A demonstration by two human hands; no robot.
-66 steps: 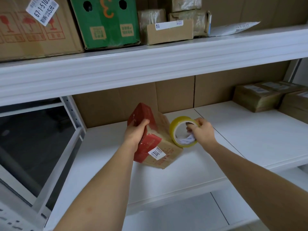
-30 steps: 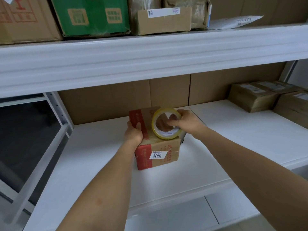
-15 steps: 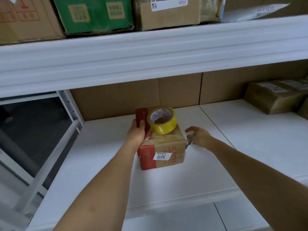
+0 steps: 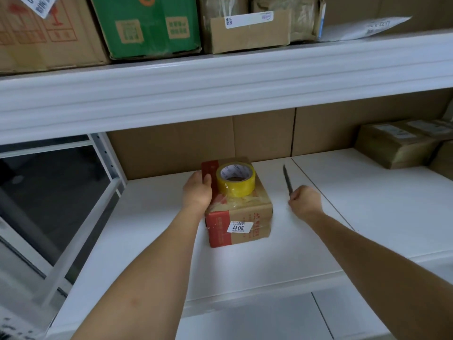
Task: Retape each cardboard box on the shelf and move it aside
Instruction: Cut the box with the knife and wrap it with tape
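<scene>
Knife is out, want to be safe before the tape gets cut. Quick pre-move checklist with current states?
1. Box flat on the shelf: ok.
2. Left hand steadying the box at its left edge: ok.
3. Tape roll lying flat on top of the box: ok.
4. Right hand has a firm grip on the knife: ok, blade points up and away.
5. Blade clear of the left hand: ok, the box lies between them.
6. Tape strand from roll to box ready to cut: cannot tell.

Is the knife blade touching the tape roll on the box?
Apart. In the head view the knife, gripped by the right hand, stands clear of the tape roll, with bare white shelf visible between them.
</scene>
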